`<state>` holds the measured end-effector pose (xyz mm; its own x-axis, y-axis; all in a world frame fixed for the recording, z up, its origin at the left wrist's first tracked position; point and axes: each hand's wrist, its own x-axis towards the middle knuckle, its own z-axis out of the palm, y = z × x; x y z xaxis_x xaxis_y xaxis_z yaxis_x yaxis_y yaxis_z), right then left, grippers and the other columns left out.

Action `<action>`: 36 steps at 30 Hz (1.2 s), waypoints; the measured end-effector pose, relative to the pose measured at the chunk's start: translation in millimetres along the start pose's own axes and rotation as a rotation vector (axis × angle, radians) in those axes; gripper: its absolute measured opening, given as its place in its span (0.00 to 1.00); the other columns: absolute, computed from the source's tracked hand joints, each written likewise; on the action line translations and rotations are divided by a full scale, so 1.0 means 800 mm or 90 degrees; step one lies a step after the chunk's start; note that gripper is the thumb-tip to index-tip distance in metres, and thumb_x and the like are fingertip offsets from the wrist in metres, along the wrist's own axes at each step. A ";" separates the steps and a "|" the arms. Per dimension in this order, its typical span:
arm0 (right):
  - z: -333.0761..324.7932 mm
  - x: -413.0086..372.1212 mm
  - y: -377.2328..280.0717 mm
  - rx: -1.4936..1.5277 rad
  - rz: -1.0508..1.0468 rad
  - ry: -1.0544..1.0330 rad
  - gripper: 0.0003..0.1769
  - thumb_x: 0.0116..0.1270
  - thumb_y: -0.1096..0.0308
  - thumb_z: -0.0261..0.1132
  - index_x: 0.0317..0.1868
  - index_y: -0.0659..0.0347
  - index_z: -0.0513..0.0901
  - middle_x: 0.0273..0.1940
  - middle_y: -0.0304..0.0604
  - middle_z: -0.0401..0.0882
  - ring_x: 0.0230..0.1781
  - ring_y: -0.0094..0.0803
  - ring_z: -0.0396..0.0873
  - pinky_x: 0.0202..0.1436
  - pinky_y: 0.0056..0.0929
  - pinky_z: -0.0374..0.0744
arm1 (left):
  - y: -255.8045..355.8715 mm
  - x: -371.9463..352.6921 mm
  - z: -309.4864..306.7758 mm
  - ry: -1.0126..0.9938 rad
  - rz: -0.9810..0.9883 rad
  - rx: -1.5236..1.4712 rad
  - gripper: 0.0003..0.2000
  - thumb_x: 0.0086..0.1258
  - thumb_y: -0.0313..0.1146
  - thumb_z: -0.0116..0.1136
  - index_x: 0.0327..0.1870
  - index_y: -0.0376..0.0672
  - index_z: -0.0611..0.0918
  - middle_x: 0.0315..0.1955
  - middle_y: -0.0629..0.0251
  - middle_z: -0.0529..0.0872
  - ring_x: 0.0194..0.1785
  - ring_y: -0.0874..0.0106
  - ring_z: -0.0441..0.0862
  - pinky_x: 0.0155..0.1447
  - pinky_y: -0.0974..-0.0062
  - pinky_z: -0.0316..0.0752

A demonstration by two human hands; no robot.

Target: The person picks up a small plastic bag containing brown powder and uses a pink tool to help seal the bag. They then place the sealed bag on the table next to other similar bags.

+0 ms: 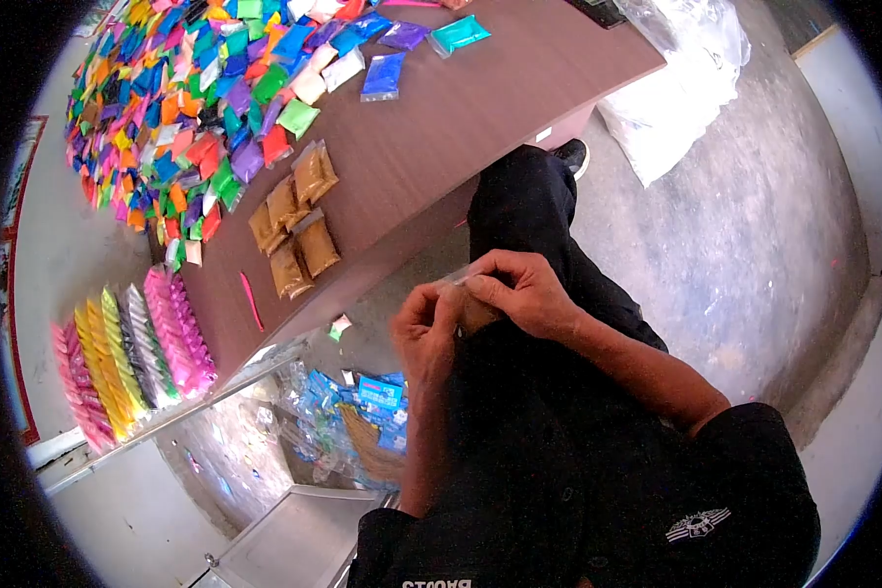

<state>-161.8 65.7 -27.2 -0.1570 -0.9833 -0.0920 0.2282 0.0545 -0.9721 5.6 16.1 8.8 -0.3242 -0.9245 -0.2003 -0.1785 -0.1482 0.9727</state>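
Packet [476,312] in left hand [424,335], right hand [527,292]

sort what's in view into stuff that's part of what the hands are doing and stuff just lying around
In hand: left hand, right hand, brown packet pinched between both, brown packet group on the table.
Lying about: heap of coloured packets, sachet strips, white plastic bag, blue wrappers.

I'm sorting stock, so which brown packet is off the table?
The brown packet pinched between the left hand and right hand; the other brown packets lie clustered on the table.
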 end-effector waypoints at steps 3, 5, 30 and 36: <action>0.001 -0.001 0.004 0.003 0.000 0.014 0.09 0.76 0.66 0.67 0.44 0.65 0.86 0.36 0.36 0.85 0.37 0.21 0.81 0.42 0.26 0.82 | 0.010 -0.003 0.006 -0.009 -0.041 -0.035 0.09 0.80 0.36 0.65 0.43 0.38 0.86 0.37 0.72 0.87 0.40 0.81 0.80 0.47 0.79 0.74; 0.001 -0.001 0.003 0.010 0.000 0.008 0.09 0.76 0.66 0.68 0.44 0.65 0.86 0.36 0.36 0.86 0.36 0.21 0.82 0.41 0.26 0.82 | 0.003 -0.004 0.004 -0.035 -0.041 -0.034 0.10 0.80 0.37 0.64 0.44 0.38 0.86 0.38 0.72 0.87 0.41 0.82 0.79 0.48 0.79 0.74; 0.002 -0.002 0.002 -0.008 -0.002 0.020 0.10 0.74 0.66 0.70 0.44 0.66 0.88 0.37 0.37 0.87 0.38 0.21 0.82 0.44 0.25 0.82 | 0.004 -0.005 0.006 0.046 0.049 0.049 0.09 0.78 0.34 0.66 0.45 0.36 0.86 0.35 0.69 0.87 0.39 0.80 0.81 0.44 0.80 0.76; 0.005 0.000 -0.001 -0.015 -0.003 0.085 0.10 0.75 0.66 0.69 0.45 0.65 0.88 0.38 0.35 0.87 0.39 0.19 0.81 0.44 0.24 0.81 | 0.004 -0.009 0.004 -0.009 -0.051 -0.013 0.12 0.79 0.37 0.65 0.52 0.36 0.86 0.40 0.67 0.88 0.43 0.78 0.82 0.50 0.77 0.77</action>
<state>-158.2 65.2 -25.5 -0.2849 -0.9519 -0.1131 0.2052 0.0547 -0.9772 4.3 23.5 13.1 -0.3226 -0.9043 -0.2795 -0.1855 -0.2292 0.9556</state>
